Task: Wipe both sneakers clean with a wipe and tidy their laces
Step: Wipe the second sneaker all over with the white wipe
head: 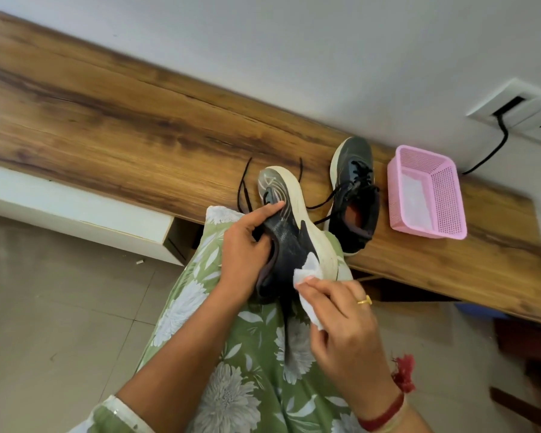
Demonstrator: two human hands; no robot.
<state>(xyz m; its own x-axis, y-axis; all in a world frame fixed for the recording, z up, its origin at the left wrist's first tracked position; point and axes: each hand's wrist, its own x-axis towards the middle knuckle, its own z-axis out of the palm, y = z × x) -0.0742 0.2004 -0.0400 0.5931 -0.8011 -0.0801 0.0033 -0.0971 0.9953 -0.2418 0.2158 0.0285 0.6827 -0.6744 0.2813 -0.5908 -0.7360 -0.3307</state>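
She steadies the held sneaker (pixel 289 232) on her lap, left hand (pixel 247 245) gripping its collar, toe pointing away toward the desk. Her right hand (pixel 341 317) pinches the wipe (pixel 306 273) against the heel-side midsole, nearest her.

free: bench (pixel 113 120) L side | blocked R: 2nd sneaker (pixel 356 201), pink basket (pixel 448 201) close together

Wipe (pixel 306 271) half under right hand (pixel 347 332); wall socket (pixel 525 107) partly beyond frame edge
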